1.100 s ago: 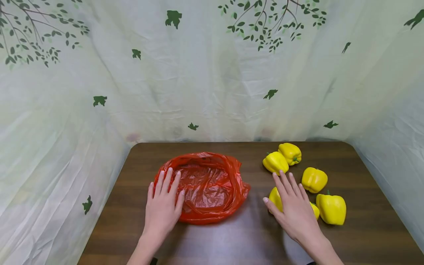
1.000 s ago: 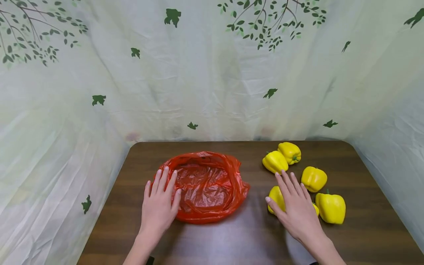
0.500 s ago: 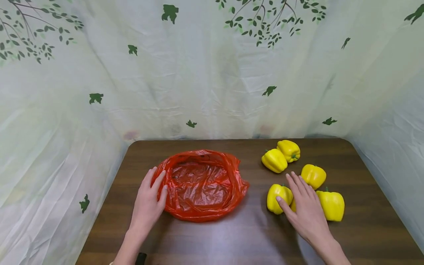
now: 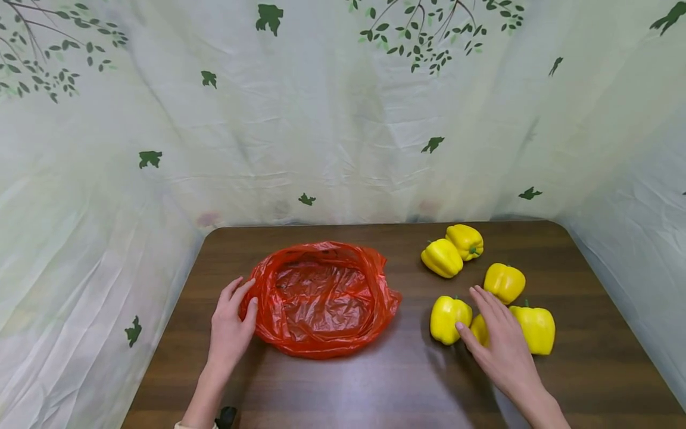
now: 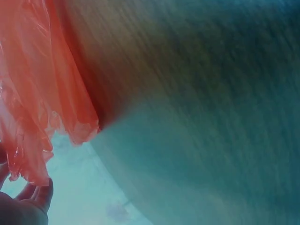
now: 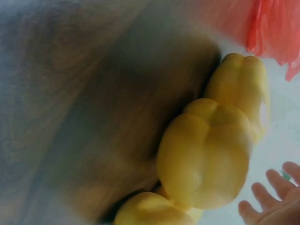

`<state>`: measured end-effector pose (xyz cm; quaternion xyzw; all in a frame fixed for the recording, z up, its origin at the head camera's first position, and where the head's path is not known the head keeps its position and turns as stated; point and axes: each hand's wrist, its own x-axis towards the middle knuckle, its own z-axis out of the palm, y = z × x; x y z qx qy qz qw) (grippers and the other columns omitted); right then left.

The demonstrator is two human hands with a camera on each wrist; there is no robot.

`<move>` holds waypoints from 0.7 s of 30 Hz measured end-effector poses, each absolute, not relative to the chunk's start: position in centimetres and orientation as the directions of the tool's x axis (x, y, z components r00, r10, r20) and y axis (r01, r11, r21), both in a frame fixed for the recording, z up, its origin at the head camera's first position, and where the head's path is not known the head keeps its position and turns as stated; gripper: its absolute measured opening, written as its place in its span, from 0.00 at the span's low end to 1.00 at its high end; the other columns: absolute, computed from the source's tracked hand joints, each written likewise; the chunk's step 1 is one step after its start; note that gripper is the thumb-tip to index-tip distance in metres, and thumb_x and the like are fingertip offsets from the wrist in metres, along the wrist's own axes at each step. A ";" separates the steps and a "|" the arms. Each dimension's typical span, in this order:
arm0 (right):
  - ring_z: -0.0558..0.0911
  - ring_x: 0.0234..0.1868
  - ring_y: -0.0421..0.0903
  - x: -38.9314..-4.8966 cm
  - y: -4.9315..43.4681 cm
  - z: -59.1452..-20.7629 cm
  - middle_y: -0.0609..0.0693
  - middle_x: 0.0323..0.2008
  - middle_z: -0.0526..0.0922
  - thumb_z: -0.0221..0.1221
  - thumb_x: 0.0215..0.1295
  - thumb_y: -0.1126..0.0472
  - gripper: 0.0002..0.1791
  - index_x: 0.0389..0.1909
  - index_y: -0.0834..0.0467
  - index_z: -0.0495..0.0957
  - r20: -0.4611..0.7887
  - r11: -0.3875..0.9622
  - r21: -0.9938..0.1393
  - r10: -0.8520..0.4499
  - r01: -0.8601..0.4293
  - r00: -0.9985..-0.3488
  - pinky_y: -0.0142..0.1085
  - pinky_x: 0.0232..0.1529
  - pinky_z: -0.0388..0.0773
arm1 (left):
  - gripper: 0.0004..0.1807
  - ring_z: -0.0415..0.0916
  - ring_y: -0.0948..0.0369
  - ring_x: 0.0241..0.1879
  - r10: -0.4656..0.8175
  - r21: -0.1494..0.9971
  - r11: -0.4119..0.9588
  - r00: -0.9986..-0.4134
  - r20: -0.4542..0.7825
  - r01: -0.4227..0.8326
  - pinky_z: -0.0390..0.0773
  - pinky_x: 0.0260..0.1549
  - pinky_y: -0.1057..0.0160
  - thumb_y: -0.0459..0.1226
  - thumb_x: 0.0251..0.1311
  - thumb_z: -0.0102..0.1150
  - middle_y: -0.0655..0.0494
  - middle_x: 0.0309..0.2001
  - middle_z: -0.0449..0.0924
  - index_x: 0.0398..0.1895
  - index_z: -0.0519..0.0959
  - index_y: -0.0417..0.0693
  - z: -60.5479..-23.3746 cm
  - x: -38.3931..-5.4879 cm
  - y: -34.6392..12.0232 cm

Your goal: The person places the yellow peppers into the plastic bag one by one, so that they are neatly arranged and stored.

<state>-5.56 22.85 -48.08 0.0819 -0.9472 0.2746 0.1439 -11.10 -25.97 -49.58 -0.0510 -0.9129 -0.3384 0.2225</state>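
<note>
A red plastic bag (image 4: 321, 298) stands on the table with its mouth spread wide and rim rolled out. Just at its left side is my left hand (image 4: 231, 325), fingers loosely bent, fingertips right at the rim. In the left wrist view, the fingers (image 5: 43, 194) show beside the hanging edge of the bag (image 5: 42, 79). My right hand (image 4: 502, 345) hovers over yellow bell peppers with fingers extended, partly hiding one bell pepper (image 4: 479, 329). Another bell pepper (image 4: 451, 320) lies left of the thumb, and one more (image 4: 535, 329) sits to the right.
Farther back on the brown table (image 4: 354, 393) lie a bell pepper (image 4: 505, 283) and a touching pair, one pepper (image 4: 442, 258) in front of the other (image 4: 464, 243). A pale fabric backdrop (image 4: 343, 131) with leaf prints closes off the back and sides.
My left hand has moved left from over the bag to its outer edge, its fingers bending more. My right hand has shifted slightly right and down, uncovering the pepper by the thumb.
</note>
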 end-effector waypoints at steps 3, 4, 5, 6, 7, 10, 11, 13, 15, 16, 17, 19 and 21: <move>0.64 0.67 0.63 -5.6 23.0 -48.3 0.59 0.69 0.66 0.66 0.63 0.51 0.39 0.72 0.57 0.63 0.302 0.815 -0.533 -0.068 -0.228 -0.951 0.63 0.64 0.59 | 0.20 0.69 0.42 0.60 -0.070 0.625 0.744 -0.904 0.422 0.234 0.72 0.54 0.37 0.29 0.62 0.61 0.39 0.63 0.69 0.59 0.78 0.42 -49.8 -11.1 -26.1; 0.64 0.67 0.63 -5.6 23.1 -48.3 0.59 0.69 0.66 0.66 0.64 0.51 0.38 0.72 0.57 0.64 0.291 0.807 -0.547 -0.067 -0.224 -0.954 0.64 0.63 0.60 | 0.20 0.69 0.42 0.60 -0.074 0.635 0.737 -0.907 0.415 0.230 0.72 0.54 0.37 0.29 0.62 0.62 0.39 0.62 0.69 0.59 0.78 0.42 -49.9 -11.1 -26.1; 0.64 0.67 0.62 -5.7 23.1 -48.3 0.58 0.69 0.66 0.65 0.64 0.50 0.38 0.72 0.56 0.64 0.280 0.799 -0.560 -0.066 -0.219 -0.958 0.64 0.62 0.61 | 0.21 0.69 0.42 0.59 -0.078 0.645 0.730 -0.910 0.407 0.226 0.72 0.54 0.37 0.29 0.62 0.62 0.39 0.62 0.70 0.59 0.78 0.42 -49.9 -11.1 -26.1; 0.64 0.67 0.62 -5.7 23.1 -48.4 0.58 0.69 0.66 0.65 0.64 0.49 0.38 0.72 0.55 0.64 0.267 0.793 -0.571 -0.067 -0.214 -0.961 0.64 0.61 0.61 | 0.21 0.70 0.42 0.59 -0.084 0.655 0.723 -0.913 0.400 0.221 0.73 0.53 0.37 0.29 0.62 0.62 0.40 0.62 0.70 0.59 0.78 0.43 -50.0 -11.1 -26.2; 0.64 0.67 0.62 -5.8 23.2 -48.4 0.57 0.69 0.66 0.65 0.64 0.49 0.38 0.72 0.55 0.64 0.255 0.786 -0.581 -0.072 -0.212 -0.964 0.64 0.60 0.62 | 0.21 0.70 0.43 0.59 -0.089 0.664 0.716 -0.915 0.394 0.216 0.74 0.53 0.38 0.28 0.62 0.62 0.41 0.61 0.71 0.59 0.78 0.44 -50.1 -11.1 -26.2; 0.64 0.67 0.60 -6.0 23.4 -48.5 0.55 0.69 0.66 0.65 0.63 0.46 0.38 0.71 0.53 0.65 0.223 0.769 -0.600 -0.103 -0.219 -0.969 0.63 0.58 0.65 | 0.22 0.72 0.45 0.58 -0.104 0.692 0.694 -0.924 0.369 0.198 0.76 0.51 0.41 0.28 0.62 0.62 0.43 0.61 0.72 0.60 0.78 0.45 -50.2 -11.2 -26.3; 0.65 0.67 0.59 -6.2 23.5 -48.5 0.54 0.69 0.66 0.66 0.62 0.45 0.38 0.71 0.52 0.65 0.213 0.768 -0.600 -0.116 -0.224 -0.970 0.62 0.58 0.66 | 0.22 0.72 0.46 0.58 -0.109 0.699 0.689 -0.927 0.359 0.190 0.76 0.51 0.42 0.28 0.62 0.62 0.45 0.61 0.72 0.60 0.78 0.46 -50.2 -11.2 -26.3; 0.65 0.67 0.58 -6.5 23.7 -48.5 0.54 0.69 0.66 0.66 0.61 0.43 0.40 0.71 0.51 0.65 0.183 0.761 -0.605 -0.153 -0.234 -0.971 0.62 0.58 0.67 | 0.22 0.73 0.48 0.58 -0.120 0.714 0.679 -0.933 0.340 0.172 0.77 0.51 0.47 0.28 0.63 0.62 0.47 0.61 0.73 0.61 0.77 0.47 -50.2 -11.2 -26.4; 0.65 0.67 0.57 -6.9 24.1 -48.5 0.52 0.69 0.66 0.66 0.60 0.40 0.41 0.71 0.50 0.64 0.142 0.761 -0.605 -0.186 -0.234 -0.972 0.61 0.58 0.67 | 0.22 0.73 0.51 0.57 -0.138 0.729 0.668 -0.939 0.315 0.147 0.78 0.51 0.56 0.29 0.63 0.62 0.50 0.60 0.74 0.61 0.77 0.49 -50.2 -11.2 -26.4; 0.66 0.67 0.56 -7.2 24.2 -48.4 0.52 0.69 0.66 0.66 0.59 0.39 0.42 0.71 0.50 0.64 0.120 0.760 -0.607 -0.201 -0.232 -0.972 0.60 0.59 0.68 | 0.22 0.74 0.53 0.56 -0.148 0.739 0.659 -0.941 0.306 0.136 0.79 0.50 0.61 0.29 0.63 0.62 0.51 0.59 0.74 0.61 0.77 0.49 -50.2 -11.2 -26.4; 0.66 0.66 0.56 -7.4 24.4 -48.4 0.52 0.68 0.67 0.66 0.59 0.39 0.43 0.71 0.51 0.64 0.103 0.758 -0.608 -0.221 -0.237 -0.970 0.60 0.59 0.68 | 0.22 0.75 0.54 0.54 -0.158 0.750 0.650 -0.942 0.296 0.127 0.78 0.49 0.66 0.29 0.63 0.61 0.51 0.59 0.75 0.61 0.77 0.50 -50.2 -11.2 -26.4; 0.68 0.65 0.54 -7.9 24.8 -48.4 0.52 0.68 0.68 0.66 0.57 0.38 0.44 0.71 0.52 0.64 0.065 0.753 -0.615 -0.248 -0.235 -0.967 0.58 0.60 0.68 | 0.22 0.75 0.57 0.51 -0.177 0.773 0.625 -0.945 0.274 0.107 0.77 0.45 0.75 0.29 0.64 0.61 0.53 0.58 0.75 0.61 0.77 0.52 -50.3 -11.2 -26.4; 0.69 0.64 0.54 -8.4 25.1 -48.3 0.52 0.67 0.69 0.67 0.56 0.38 0.44 0.70 0.54 0.65 0.041 0.743 -0.626 -0.275 -0.239 -0.961 0.57 0.60 0.69 | 0.21 0.75 0.58 0.46 -0.192 0.797 0.596 -0.947 0.259 0.097 0.76 0.39 0.79 0.30 0.65 0.60 0.54 0.57 0.76 0.61 0.77 0.53 -50.3 -11.2 -26.3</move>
